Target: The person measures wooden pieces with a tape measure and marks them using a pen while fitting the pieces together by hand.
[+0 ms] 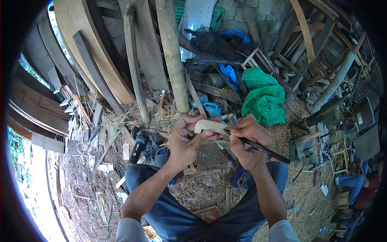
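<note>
Gripping a small bit of wood (210,126), the fingers of the left hand (186,137) are bent around one end. The fingers of the right hand (250,140) are closed on a black pen (268,151), with its tip at the other end of the wood. A knife (226,152) is just below, between the knees. A green bag (263,97) lies past the right hand.

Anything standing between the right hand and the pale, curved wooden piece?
Nothing visible: the right hand, holding a slim black pen-like tool, is close against the pale wooden piece; the left hand grips it.
</note>
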### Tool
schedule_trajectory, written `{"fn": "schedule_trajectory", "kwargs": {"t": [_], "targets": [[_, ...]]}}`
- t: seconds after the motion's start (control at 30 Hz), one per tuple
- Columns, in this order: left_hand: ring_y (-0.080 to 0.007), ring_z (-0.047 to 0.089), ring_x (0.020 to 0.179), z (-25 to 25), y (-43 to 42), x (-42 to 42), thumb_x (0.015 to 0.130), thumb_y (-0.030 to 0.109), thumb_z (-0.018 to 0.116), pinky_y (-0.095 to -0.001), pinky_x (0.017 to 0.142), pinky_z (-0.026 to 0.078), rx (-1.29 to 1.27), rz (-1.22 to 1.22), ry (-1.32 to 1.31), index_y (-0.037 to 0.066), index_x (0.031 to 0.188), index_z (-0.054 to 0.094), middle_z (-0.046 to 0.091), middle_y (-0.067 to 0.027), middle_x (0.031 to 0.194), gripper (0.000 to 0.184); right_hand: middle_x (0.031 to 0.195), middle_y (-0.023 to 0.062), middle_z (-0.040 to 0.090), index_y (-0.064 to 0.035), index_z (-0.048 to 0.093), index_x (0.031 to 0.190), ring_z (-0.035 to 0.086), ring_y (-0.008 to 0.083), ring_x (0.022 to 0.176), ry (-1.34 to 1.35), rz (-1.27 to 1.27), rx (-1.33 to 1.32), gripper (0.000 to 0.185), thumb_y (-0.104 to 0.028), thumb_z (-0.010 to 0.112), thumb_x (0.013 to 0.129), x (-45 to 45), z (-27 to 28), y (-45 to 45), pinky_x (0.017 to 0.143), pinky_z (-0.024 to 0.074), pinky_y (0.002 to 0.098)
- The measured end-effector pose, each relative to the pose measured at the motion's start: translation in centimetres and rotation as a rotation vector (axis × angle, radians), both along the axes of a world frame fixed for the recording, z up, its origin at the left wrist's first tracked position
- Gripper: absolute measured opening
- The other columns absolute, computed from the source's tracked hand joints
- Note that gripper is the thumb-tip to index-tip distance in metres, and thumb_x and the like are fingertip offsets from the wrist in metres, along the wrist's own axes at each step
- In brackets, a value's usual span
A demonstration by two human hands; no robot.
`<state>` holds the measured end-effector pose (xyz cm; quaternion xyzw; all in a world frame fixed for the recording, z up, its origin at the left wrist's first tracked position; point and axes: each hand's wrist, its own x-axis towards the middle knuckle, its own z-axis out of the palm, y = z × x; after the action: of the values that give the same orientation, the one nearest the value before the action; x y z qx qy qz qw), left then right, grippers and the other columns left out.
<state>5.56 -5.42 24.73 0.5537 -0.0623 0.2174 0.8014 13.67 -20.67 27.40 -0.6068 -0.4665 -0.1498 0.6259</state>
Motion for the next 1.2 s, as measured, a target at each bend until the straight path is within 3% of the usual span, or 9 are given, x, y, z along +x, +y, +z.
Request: {"fn": "schedule_trajectory", "kwargs": {"t": [0.77, 0.87, 0.93, 1.03, 1.1, 1.2], "targets": [[-0.0286, 0.062, 0.102, -0.26, 0.02, 0.05, 0.089, 0.000, 0.055, -0.0317, 0.082, 0.057, -0.002, 0.004, -0.006, 0.003, 0.113, 0.038, 0.058, -0.0264, 0.114, 0.030, 0.074, 0.0130, 0.062, 0.0001, 0.057, 0.074, 0.058, 0.0219, 0.064, 0.016, -0.008, -0.001, 0.015, 0.006, 0.066, 0.063, -0.03, -0.21, 0.01, 0.060, 0.0458, 0.0300], [-0.0341, 0.056, 0.111, -0.01, 0.02, 0.00, 0.088, -0.006, 0.053, -0.0383, 0.089, 0.054, -0.013, -0.012, 0.032, 0.001, 0.111, 0.036, 0.058, -0.0273, 0.112, 0.029, 0.073, 0.0130, 0.061, 0.0002, 0.058, 0.074, 0.058, 0.0218, 0.064, 0.017, -0.007, -0.005, 0.015, 0.006, 0.066, 0.064, -0.11, -0.09, 0.05, 0.060, 0.0460, 0.0302], [-0.0283, 0.062, 0.101, -0.34, -0.04, 0.14, 0.089, 0.000, 0.056, -0.0316, 0.082, 0.057, -0.004, 0.006, -0.020, 0.003, 0.113, 0.038, 0.058, -0.0266, 0.113, 0.030, 0.073, 0.0131, 0.061, 0.0004, 0.057, 0.074, 0.058, 0.0218, 0.064, 0.020, -0.012, -0.009, 0.014, 0.006, 0.066, 0.064, -0.14, -0.05, 0.00, 0.060, 0.0462, 0.0303], [-0.0280, 0.063, 0.101, -0.13, -0.14, 0.14, 0.089, 0.000, 0.056, -0.0310, 0.081, 0.057, 0.003, 0.017, -0.016, 0.003, 0.113, 0.038, 0.058, -0.0271, 0.113, 0.031, 0.073, 0.0132, 0.061, 0.0008, 0.057, 0.074, 0.058, 0.0216, 0.064, 0.036, 0.000, 0.007, 0.014, 0.006, 0.066, 0.064, -0.22, 0.00, 0.11, 0.060, 0.0462, 0.0303], [-0.0280, 0.063, 0.101, -0.21, -0.04, 0.11, 0.089, 0.000, 0.056, -0.0307, 0.080, 0.057, 0.007, 0.015, -0.019, 0.003, 0.113, 0.038, 0.058, -0.0272, 0.113, 0.031, 0.071, 0.0101, 0.057, 0.0014, 0.055, 0.073, 0.050, 0.0190, 0.065, 0.085, 0.012, -0.001, 0.008, 0.004, 0.062, 0.070, -0.54, 0.15, 0.11, 0.069, 0.0434, 0.0338], [-0.0277, 0.064, 0.099, -0.06, -0.11, 0.09, 0.088, 0.000, 0.057, -0.0304, 0.080, 0.058, -0.003, 0.012, -0.019, 0.003, 0.113, 0.038, 0.058, -0.0274, 0.113, 0.031, 0.072, 0.0098, 0.056, 0.0010, 0.054, 0.074, 0.050, 0.0190, 0.065, 0.108, 0.018, 0.019, 0.008, 0.005, 0.061, 0.071, -0.43, -0.16, -0.10, 0.070, 0.0445, 0.0351]]}}
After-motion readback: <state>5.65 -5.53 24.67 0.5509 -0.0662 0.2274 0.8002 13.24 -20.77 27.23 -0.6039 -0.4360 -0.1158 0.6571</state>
